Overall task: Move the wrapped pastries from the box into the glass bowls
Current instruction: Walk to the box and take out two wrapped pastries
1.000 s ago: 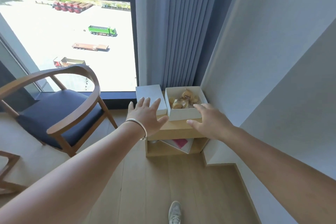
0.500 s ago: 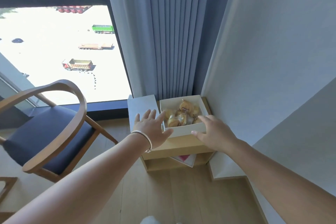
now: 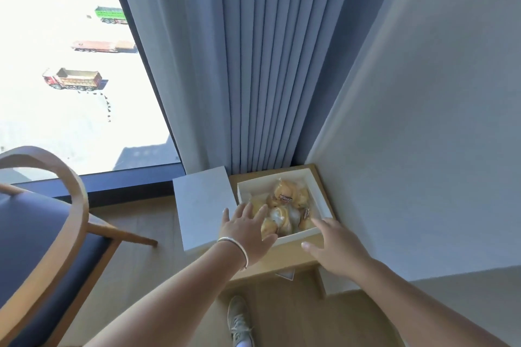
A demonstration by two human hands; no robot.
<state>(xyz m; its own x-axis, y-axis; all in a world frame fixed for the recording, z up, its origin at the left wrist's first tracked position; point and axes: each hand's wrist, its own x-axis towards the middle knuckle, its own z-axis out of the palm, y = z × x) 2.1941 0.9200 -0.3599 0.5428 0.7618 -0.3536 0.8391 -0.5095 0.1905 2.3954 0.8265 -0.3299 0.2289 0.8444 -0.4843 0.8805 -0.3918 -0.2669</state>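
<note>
An open white box sits on a small wooden side table in the corner. Several golden pastries in clear wrappers lie inside it. My left hand, fingers spread, is at the box's front left corner, with fingertips over the left rim. My right hand is open at the box's front right corner, its index finger against the front wall. Neither hand holds anything. No glass bowls are in view.
The white box lid lies flat to the left of the box, overhanging the table edge. A wooden armchair with a blue seat stands at left. Grey curtains hang behind, a wall closes the right. My shoe is below.
I have stepped closer and the view now looks more steeply down. Both hands have moved forward onto the front corners of the box.
</note>
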